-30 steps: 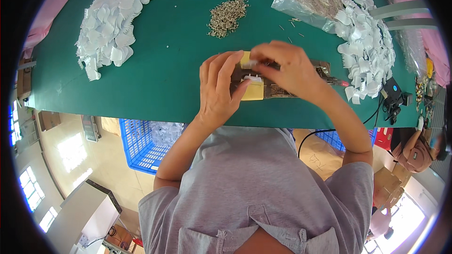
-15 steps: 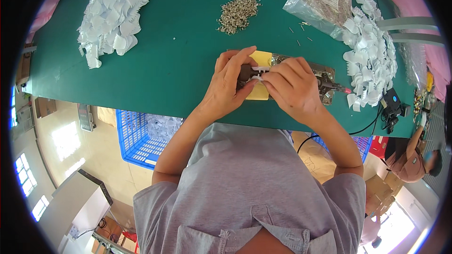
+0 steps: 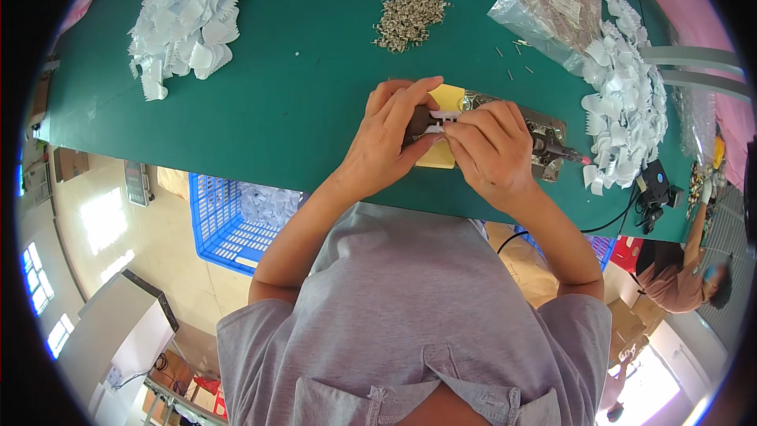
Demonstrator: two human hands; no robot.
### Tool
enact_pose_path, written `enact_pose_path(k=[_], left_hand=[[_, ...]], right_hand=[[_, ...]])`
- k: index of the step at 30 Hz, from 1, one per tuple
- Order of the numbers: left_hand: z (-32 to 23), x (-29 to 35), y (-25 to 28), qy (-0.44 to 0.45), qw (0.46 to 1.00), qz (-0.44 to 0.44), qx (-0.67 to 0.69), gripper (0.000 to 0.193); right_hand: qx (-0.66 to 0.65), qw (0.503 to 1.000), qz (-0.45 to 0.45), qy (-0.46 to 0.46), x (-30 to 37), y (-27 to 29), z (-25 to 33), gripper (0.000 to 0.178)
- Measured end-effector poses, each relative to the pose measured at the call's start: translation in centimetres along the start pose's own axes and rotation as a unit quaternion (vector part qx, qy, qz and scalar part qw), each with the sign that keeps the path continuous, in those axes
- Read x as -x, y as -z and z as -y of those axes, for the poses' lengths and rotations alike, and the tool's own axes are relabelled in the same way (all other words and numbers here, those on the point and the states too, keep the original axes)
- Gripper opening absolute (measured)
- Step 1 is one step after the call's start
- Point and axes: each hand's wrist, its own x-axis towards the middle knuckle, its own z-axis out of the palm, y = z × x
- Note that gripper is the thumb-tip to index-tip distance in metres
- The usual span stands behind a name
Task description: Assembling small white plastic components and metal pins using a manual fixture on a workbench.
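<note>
Both my hands meet over a small bench fixture with a yellow plate (image 3: 447,98) and a dark rounded block (image 3: 418,120). My left hand (image 3: 382,136) curls around the block, its fingers and thumb pressing a white plastic piece (image 3: 435,129) from either side. From the right, my right hand (image 3: 494,151) is closed in a pinch at the middle of that piece. Whatever its fingertips hold is hidden. Beyond my right knuckles extends the fixture's metal toggle clamp (image 3: 558,148), with a red tip on its lever.
A heap of small metal clips (image 3: 410,19) lies beyond the fixture on the green table (image 3: 260,126). White toothed plastic pieces are piled at the far left (image 3: 189,24) and right (image 3: 627,102). Clear bags (image 3: 552,4) and loose pins lie behind. A blue basket (image 3: 217,225) stands below the edge.
The view has shifted slightly, so the table's things appear a little displaced. My hands stay at the fixture in nearly the same grip, the right fingertips still at the white piece.
</note>
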Motion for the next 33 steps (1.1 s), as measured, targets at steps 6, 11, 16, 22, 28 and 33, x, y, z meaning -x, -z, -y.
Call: enact_pose_path(k=[6,11,16,22,28,33], left_hand=[[0.0,-0.1,-0.1,0.003,1.0,-0.004,-0.02,0.077],[0.1,-0.1,-0.3,0.002,1.0,-0.008,-0.015,0.075],[-0.1,-0.1,-0.2,0.01,1.0,-0.002,-0.007,0.073],[0.1,-0.1,0.0,0.012,1.0,0.004,-0.021,0.06],[0.0,-0.2,0.2,0.014,0.999,0.007,-0.028,0.054],[0.0,-0.3,0.1,0.009,1.0,0.005,-0.019,0.051]], right_hand=[[-0.121,0.976,-0.029,-0.179,-1.4,1.0,-1.2,0.009],[-0.184,0.962,0.084,-0.185,-2.0,1.3,-1.5,0.006],[-0.199,0.958,0.084,-0.189,-1.7,1.2,-1.6,0.007],[-0.221,0.924,0.049,-0.308,-1.7,2.6,-3.0,0.006],[-0.101,0.915,0.166,-0.355,-1.1,3.0,-5.1,0.008],[-0.028,0.901,0.266,-0.342,-2.2,2.7,-5.7,0.012]])
